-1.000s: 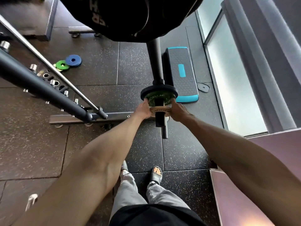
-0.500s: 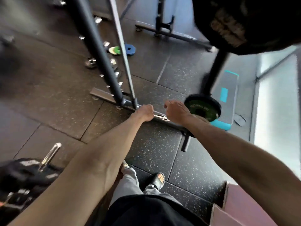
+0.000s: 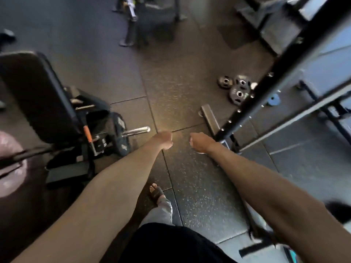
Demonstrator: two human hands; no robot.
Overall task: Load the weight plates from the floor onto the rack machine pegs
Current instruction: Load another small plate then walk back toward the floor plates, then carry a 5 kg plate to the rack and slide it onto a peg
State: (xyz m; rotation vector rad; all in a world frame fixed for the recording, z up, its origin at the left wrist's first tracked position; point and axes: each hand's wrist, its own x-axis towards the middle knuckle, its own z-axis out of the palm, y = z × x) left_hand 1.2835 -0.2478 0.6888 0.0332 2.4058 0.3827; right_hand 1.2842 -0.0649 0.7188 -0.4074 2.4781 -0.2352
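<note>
Three black plates [image 3: 238,94], one blue plate [image 3: 273,99], left hand [image 3: 164,139], right hand [image 3: 200,142], both curled

Floor: dark rubber tiles [image 3: 199,196], pale-flecked, with thin seams running between them. Warm patch of light [image 3: 167,128] on the floor at centre; cooler, bluish light toward the right side. Left: black padded bench [image 3: 34,95], tilted, on a dark frame. Far end, blurred: black equipment stands [image 3: 131,31], feet on the floor. Pale glare [image 3: 9,162] at the left edge, source unclear.
</note>
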